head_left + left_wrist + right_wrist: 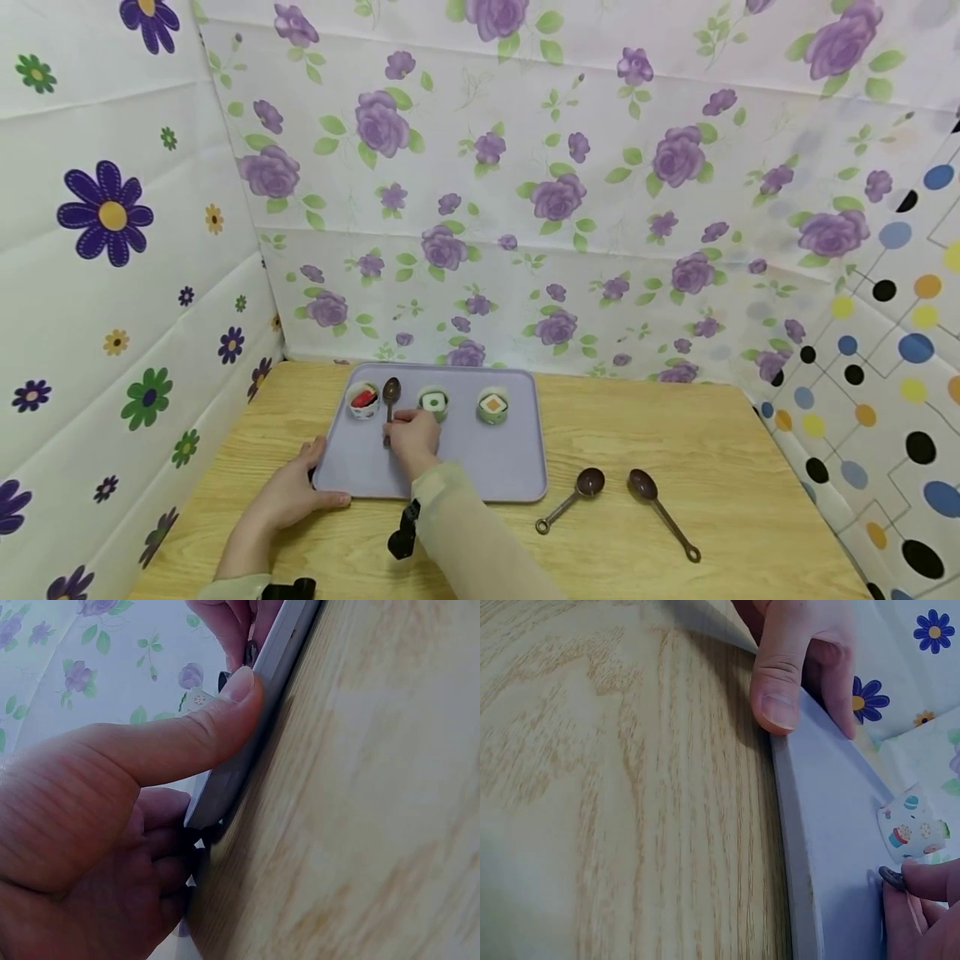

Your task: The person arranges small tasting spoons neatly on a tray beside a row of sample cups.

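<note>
The right hand (pixel 414 435) pinches a spoon (pixel 392 390), which seems to touch the tray (pixel 491 475); the left hand (pixel 295 492) grips the tray's corner.

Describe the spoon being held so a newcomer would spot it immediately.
On the wooden table sits a pale purple tray with three small cups. Between the leftmost cup and the middle one is a brown spoon, pinched by the right hand. Two other spoons lie on the table, right of the tray; only this one is held.
</note>
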Motion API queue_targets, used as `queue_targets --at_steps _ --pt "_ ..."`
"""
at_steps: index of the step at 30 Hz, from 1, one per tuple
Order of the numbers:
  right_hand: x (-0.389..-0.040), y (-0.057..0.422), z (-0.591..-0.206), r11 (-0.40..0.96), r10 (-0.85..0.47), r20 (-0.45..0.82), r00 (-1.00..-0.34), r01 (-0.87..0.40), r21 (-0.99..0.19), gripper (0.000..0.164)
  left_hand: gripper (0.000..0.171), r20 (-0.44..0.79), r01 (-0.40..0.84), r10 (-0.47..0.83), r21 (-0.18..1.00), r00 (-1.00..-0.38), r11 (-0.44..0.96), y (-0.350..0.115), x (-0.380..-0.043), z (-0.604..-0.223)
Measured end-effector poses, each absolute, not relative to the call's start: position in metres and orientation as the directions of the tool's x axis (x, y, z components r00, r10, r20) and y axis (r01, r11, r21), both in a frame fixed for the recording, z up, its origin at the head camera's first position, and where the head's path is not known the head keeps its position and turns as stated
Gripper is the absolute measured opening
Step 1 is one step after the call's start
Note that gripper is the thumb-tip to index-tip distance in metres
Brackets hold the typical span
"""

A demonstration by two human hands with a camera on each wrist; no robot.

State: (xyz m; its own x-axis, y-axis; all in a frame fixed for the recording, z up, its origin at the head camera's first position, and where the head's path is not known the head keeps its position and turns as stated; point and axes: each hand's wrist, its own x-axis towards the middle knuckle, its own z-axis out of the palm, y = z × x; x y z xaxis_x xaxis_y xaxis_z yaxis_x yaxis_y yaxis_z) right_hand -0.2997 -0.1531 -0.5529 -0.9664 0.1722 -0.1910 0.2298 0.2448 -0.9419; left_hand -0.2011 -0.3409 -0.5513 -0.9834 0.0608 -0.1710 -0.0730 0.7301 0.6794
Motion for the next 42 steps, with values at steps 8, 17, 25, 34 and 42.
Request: queue_targets --at_steps 8,17,25,34,42 --pt "-0.295 -0.158 -0.55 0.233 0.167 -0.184 -0.969 0.22 -0.947 0.018 0.134 -0.179 -0.08 0.06 0.684 -0.982 0.725 -0.34 -0.201 -0.551" --pt "-0.29 -0.154 -0.543 0.361 0.105 -0.133 -0.985 0.163 -0.918 0.015 0.131 -0.164 -0.058 0.069 0.665 -0.984 0.745 -0.338 -0.2 -0.548" --pt "-0.292 -0.151 -0.549 0.467 0.077 -0.091 -0.993 0.117 -0.876 0.009 0.13 -0.165 -0.06 0.069 0.67 -0.984 0.74 -0.338 -0.2 -0.547" --pt "-0.288 -0.145 -0.549 0.431 0.061 -0.06 -0.996 0.081 -0.899 0.016 0.133 -0.177 -0.075 0.065 0.681 -0.982 0.729 -0.337 -0.201 -0.549" --pt "-0.287 -0.128 -0.55 0.357 -0.008 0.0 -1.0 -0.003 -0.934 0.023 0.135 -0.178 -0.08 0.061 0.688 -0.982 0.721 -0.34 -0.202 -0.554"
